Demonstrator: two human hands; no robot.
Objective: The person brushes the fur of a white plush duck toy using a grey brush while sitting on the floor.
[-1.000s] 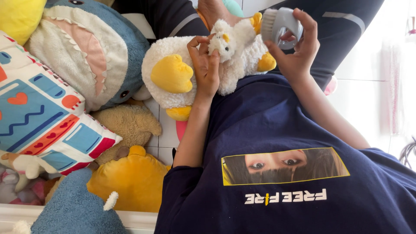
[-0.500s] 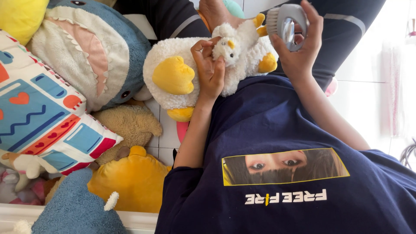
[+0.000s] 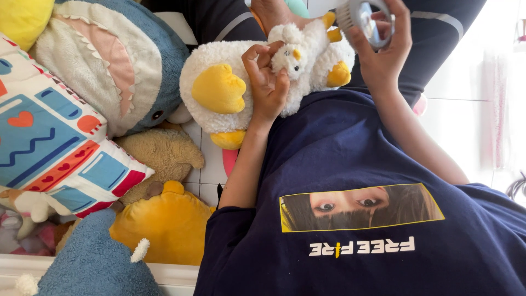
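White fleece bunches under the left hand (image 3: 267,77), which pinches the head of the plush duck (image 3: 257,82) lying across the person's lap. The right hand (image 3: 383,52), just beside the duck's far end, grips a round grey brush (image 3: 364,22) raised clear of it. Short strokes along the pile, with the head kept pinned, should groom best. Beyond the left hand sit 1 shark plush (image 3: 115,66) and 1 patterned cushion (image 3: 55,148).

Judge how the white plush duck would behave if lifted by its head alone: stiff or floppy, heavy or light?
The white plush duck probably flops: its fleecy body sags across the lap. It looks light, since the left hand steadies its head with fingertips. The fuzzy surface should grip, not slip.
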